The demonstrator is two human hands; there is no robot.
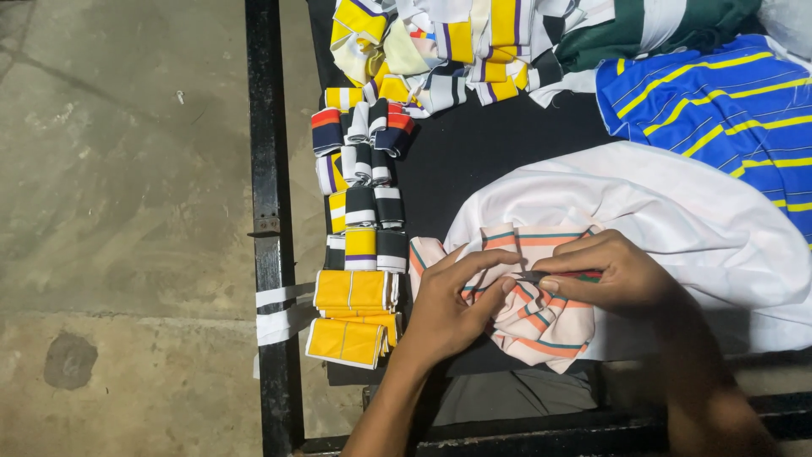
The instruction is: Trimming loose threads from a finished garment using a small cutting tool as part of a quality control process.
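Both hands work on a peach striped collar piece [541,326] lying at the lower middle of the black table [474,161], on the edge of a white cloth [660,211]. The left hand [448,309] has its fingers curled, pinching the fabric from 8 o'clock. The right hand [609,275] presses from 3 o'clock, fingers narrow around a small dark tool [541,276]. Folded yellow strips [351,317] sit at 9 o'clock; a blue striped cloth [719,110] lies at 1 o'clock.

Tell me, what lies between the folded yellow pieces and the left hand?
In the head view, only bare black table separates the yellow pieces from the left hand.
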